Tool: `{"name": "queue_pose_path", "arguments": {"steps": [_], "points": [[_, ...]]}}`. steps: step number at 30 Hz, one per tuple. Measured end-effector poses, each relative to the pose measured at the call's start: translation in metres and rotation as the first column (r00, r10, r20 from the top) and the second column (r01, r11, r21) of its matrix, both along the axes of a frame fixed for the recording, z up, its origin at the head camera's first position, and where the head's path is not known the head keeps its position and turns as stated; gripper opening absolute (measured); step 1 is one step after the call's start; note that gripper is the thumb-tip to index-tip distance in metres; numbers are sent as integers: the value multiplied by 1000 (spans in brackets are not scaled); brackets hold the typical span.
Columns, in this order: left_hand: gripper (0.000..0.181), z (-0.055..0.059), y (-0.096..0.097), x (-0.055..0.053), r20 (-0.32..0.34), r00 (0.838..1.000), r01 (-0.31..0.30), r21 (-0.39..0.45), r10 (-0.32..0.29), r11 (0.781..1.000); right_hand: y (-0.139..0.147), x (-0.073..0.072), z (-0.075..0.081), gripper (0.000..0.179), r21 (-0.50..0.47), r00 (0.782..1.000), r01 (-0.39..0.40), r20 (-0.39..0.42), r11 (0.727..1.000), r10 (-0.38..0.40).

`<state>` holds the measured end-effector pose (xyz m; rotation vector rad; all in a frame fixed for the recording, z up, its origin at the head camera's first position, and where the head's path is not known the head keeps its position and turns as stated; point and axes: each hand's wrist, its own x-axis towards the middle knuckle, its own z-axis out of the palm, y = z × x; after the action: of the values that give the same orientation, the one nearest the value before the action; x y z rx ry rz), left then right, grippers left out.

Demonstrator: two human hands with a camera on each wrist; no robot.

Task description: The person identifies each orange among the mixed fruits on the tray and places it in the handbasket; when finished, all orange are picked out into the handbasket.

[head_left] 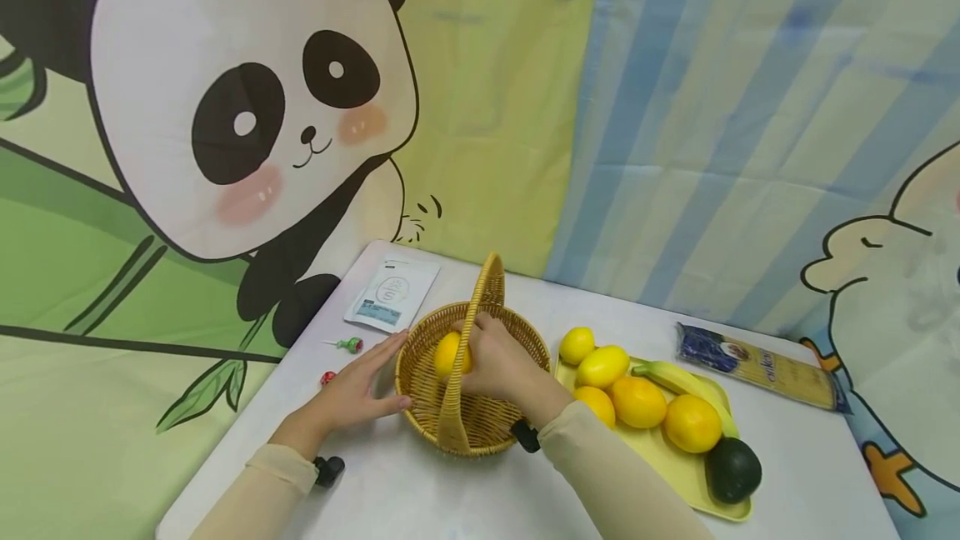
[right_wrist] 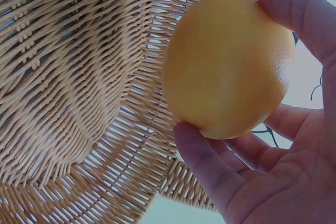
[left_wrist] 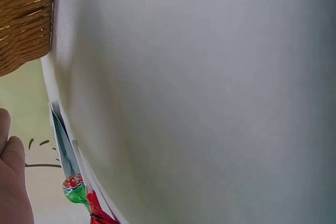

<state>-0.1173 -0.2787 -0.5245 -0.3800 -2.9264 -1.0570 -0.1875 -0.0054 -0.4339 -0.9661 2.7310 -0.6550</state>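
Note:
An orange (head_left: 448, 355) is gripped by my right hand (head_left: 497, 361), which reaches under the handle into a wicker basket (head_left: 480, 432). In the right wrist view my thumb and fingers curl round the orange (right_wrist: 226, 66) close to the woven wall (right_wrist: 68, 77). No other fruit shows inside the basket. My left hand (head_left: 358, 394) is beside the basket's left side, fingers extended, fingertips right at the rim. Only part of that hand (left_wrist: 13, 177) shows in the left wrist view, below the basket's outer wall (left_wrist: 23, 19).
Right of the basket, a yellow tray (head_left: 663, 461) bears lemons (head_left: 603, 367), oranges (head_left: 692, 423), a banana (head_left: 686, 386) and a dark green avocado (head_left: 733, 471). Farther right lies a pasta packet (head_left: 765, 367). A white pouch (head_left: 393, 292) and two lollipops (head_left: 349, 345) lie at left.

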Motion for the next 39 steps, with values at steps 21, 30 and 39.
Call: {"name": "queue_pose_path", "arguments": {"steps": [21, 30, 39], "points": [[104, 0, 0, -2, 40, 999, 8, 24, -9, 1000, -11, -16, -16, 84, 21, 999, -41, 16, 999, 41], [105, -2, -2, -2, 44, 999, 7, 18, -8, 1000, -19, -20, -19, 81, 16, 996, -47, 79, 999, 45], [105, -2, -2, -1, 49, 999, -5, 9, 5, 1000, -27, -24, -26, 79, 54, 996, -56, 76, 997, 51]]}}
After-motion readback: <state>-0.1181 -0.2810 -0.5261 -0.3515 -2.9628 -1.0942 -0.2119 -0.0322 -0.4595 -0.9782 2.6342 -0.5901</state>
